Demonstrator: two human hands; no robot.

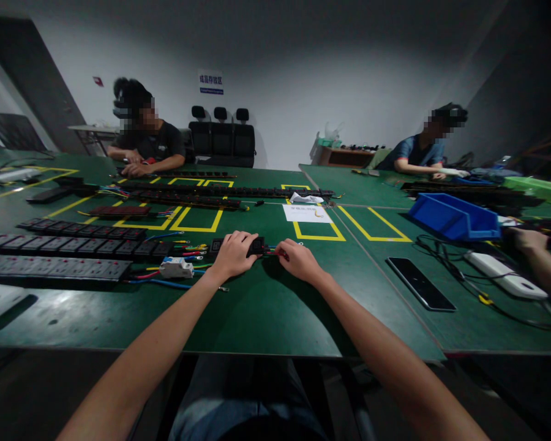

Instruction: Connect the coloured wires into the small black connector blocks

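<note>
My left hand (pixel 232 254) lies over a short black socket strip (pixel 258 245) on the green table, fingers curled round its top and side. My right hand (pixel 298 260) is closed in a pinch on thin wires (pixel 270 250) at the strip's right end; a blue wire with a ring terminal shows just beyond the fingers. Left of my left hand, a white-grey circuit breaker (pixel 176 267) sits among coloured wires. Beside it lie a long grey socket strip (pixel 55 267) and a long black socket strip (pixel 78 244), both with red switches.
A phone (pixel 420 283), a white power strip (pixel 505 275) with black cables and a blue bin (pixel 454 216) are to the right. A paper sheet (pixel 307 213) lies ahead. Two people work across the table; another person's hand (pixel 530 241) reaches in at right.
</note>
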